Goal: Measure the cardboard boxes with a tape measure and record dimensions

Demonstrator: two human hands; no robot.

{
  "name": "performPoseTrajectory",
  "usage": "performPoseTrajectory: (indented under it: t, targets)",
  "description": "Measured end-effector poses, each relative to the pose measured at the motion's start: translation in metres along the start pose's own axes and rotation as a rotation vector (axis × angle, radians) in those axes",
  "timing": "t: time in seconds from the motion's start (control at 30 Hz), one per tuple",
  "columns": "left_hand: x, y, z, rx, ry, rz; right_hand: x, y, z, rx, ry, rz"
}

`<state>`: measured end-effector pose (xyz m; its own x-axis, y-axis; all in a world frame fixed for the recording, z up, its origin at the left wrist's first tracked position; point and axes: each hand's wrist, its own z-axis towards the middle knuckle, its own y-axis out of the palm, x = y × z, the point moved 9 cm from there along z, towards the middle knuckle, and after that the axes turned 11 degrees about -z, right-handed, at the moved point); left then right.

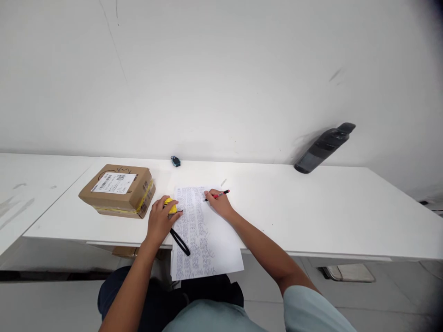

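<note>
A sheet of paper [224, 244] covered with columns of handwriting on its left part lies on the table, its lower end hanging over the front edge. My right hand [218, 203] rests on the sheet with its fingers closed round a red pen [220, 194], tip at the paper. Wrapped round a yellow tape measure [170, 206] at the sheet's left edge is my left hand [162, 216]. A black wrist strap [180, 242] trails from the tape measure across the paper.
Left of my hands sits a taped cardboard box [117, 191] with a white label. Near the wall lies a small dark key fob [175, 161]. A dark bottle [321, 150] stands at the back right of the white table [328, 216].
</note>
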<state>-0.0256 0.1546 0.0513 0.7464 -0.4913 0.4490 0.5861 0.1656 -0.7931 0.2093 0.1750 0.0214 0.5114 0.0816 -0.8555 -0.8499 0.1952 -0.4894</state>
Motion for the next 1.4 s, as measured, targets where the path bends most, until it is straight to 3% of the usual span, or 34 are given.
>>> performPoseTrajectory:
  t: [0.2,0.47,0.63,0.87,1.17,1.4]
  targets:
    - [0.002,0.001,-0.001,-0.026,-0.003,0.016,0.004,0.003,-0.001,-0.032,0.015,0.017]
    - [0.005,-0.003,-0.002,0.012,-0.013,0.032,0.003,0.002,-0.002,-0.015,0.024,0.023]
    - [0.004,-0.008,-0.002,0.041,-0.094,0.049,0.005,-0.003,-0.001,0.021,0.042,0.008]
    - [0.009,-0.016,-0.004,0.119,-0.128,0.231,-0.001,-0.003,-0.002,0.002,0.023,0.001]
    - [0.007,-0.016,-0.009,0.157,-0.123,0.203,0.009,-0.007,-0.002,0.068,0.066,-0.009]
    - [0.008,-0.018,-0.008,0.174,-0.115,0.234,0.008,-0.003,0.0,0.024,0.059,0.017]
